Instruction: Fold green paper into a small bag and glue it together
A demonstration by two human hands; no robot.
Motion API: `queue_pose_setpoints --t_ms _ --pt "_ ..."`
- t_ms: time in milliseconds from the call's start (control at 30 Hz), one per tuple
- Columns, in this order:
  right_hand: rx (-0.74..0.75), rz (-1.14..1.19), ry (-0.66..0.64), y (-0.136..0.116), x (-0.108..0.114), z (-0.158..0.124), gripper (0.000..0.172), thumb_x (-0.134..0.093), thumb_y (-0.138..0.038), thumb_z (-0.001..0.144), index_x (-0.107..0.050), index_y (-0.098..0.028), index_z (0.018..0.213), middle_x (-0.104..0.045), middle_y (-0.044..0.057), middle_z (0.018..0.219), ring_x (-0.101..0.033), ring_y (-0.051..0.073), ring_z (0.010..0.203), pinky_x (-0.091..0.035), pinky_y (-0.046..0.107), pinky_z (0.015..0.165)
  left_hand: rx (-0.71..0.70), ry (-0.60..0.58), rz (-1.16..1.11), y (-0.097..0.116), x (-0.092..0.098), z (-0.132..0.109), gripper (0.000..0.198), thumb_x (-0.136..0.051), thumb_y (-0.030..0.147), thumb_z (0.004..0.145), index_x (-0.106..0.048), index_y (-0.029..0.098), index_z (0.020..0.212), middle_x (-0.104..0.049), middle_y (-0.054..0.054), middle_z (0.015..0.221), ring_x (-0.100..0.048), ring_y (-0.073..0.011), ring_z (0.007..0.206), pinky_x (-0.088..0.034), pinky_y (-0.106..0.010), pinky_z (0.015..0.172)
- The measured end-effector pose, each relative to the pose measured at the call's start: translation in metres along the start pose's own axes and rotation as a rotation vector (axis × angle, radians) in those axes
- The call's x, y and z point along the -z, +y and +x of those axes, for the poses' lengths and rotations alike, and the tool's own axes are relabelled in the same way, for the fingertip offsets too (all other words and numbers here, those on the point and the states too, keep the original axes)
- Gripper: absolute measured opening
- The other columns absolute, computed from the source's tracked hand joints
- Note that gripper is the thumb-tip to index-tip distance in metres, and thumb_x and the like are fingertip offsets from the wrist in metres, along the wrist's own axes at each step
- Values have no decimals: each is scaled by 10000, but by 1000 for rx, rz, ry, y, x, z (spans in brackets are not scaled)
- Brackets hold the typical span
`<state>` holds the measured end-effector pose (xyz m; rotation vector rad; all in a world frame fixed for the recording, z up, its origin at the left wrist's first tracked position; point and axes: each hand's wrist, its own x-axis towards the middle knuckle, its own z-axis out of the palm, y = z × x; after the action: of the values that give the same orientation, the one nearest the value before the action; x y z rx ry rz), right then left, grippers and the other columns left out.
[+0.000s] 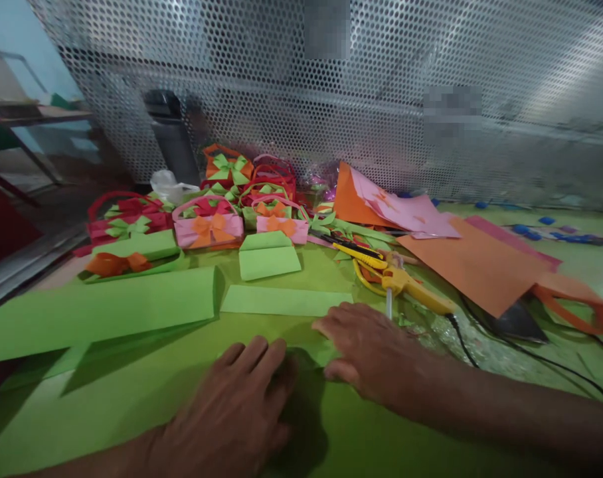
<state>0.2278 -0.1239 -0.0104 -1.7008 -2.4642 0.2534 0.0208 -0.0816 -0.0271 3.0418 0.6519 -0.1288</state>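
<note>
My left hand point(246, 398) rests low in the middle, palm down, its thumb apart from the bent fingers. To its right, my right hand point(366, 348) reaches in with fingers stretched and thumb spread. A piece of green paper point(307, 355) lies between the two hands, with my right fingers and thumb at its right end; the hands hide part of it. Just beyond lies a flat light-green paper strip point(281, 301), its right end close to my right fingertips. A folded green paper piece point(269, 257) stands behind that strip.
Several small paper bags with bows point(209, 226) stand at the back left, before a dark bottle point(171, 143). A large folded green sheet point(107, 309) lies left. Right are a yellow glue gun point(416, 289) with a cord, a yellow cutter point(361, 252) and orange paper point(481, 262). Perforated metal point(281, 79) rises behind.
</note>
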Motion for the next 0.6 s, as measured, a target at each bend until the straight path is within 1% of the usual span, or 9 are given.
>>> queue_pose_setpoints --t_ms 100,167,267,333,367,433,500,567,600 --pt "0 92 -14 4 -5 5 192 -677 -234 691 -532 -180 805 -543 4 806 -454 163 765 -302 292 666 4 39 -8 -3 -3 1 311 -553 387 800 -614 189 1031 -568 -115 1090 -512 -292 900 -426 -452 729" --pt "-63 211 -21 4 -5 9 175 -673 -173 646 -517 -183 722 -515 -21 735 -427 132 691 -274 268 603 -12 144 6 -5 -3 0 302 -560 392 790 -614 196 1014 -576 -103 1070 -516 -285 898 -419 -435 730" --pt "-229 338 0 4 1 18 162 -633 -125 615 -481 -177 611 -465 -44 593 -382 104 571 -235 254 528 -85 465 12 -8 2 -3 235 -536 343 809 -607 221 998 -608 -71 972 -528 -246 859 -405 -371 704" --pt "-292 406 62 4 8 25 149 -601 -170 666 -465 -181 607 -443 -51 554 -373 94 529 -241 243 499 -144 676 -84 -9 9 -6 147 -489 289 841 -616 240 896 -617 -39 848 -533 -198 760 -399 -328 669" --pt "-303 475 113 4 12 27 157 -587 -211 694 -455 -184 614 -430 -55 548 -369 90 518 -248 236 486 -160 731 -181 -10 13 -7 150 -466 262 853 -612 237 828 -607 -28 785 -528 -175 705 -399 -306 647" --pt "-330 696 216 4 18 32 199 -575 -298 723 -444 -189 620 -408 -61 539 -356 82 497 -255 224 461 -150 746 -415 -11 20 -7 212 -435 218 863 -583 213 712 -573 -17 692 -513 -141 620 -398 -266 594" --pt "-354 949 265 3 22 35 252 -585 -371 715 -447 -188 612 -417 -60 520 -347 73 467 -253 217 435 -67 669 -623 -14 26 -3 274 -425 213 868 -562 191 632 -545 -12 628 -510 -123 567 -395 -233 541" --pt "-381 1142 267 2 22 36 286 -588 -426 712 -465 -181 628 -489 -40 529 -361 67 439 -266 213 420 87 557 -757 -20 31 2 271 -442 264 871 -616 189 678 -588 -20 652 -553 -135 595 -421 -221 551" --pt "-387 1218 278 2 21 37 299 -587 -444 714 -472 -178 640 -526 -25 543 -373 66 430 -278 212 416 171 518 -789 -23 33 5 238 -463 304 865 -655 200 770 -630 -30 725 -584 -152 657 -444 -229 595"
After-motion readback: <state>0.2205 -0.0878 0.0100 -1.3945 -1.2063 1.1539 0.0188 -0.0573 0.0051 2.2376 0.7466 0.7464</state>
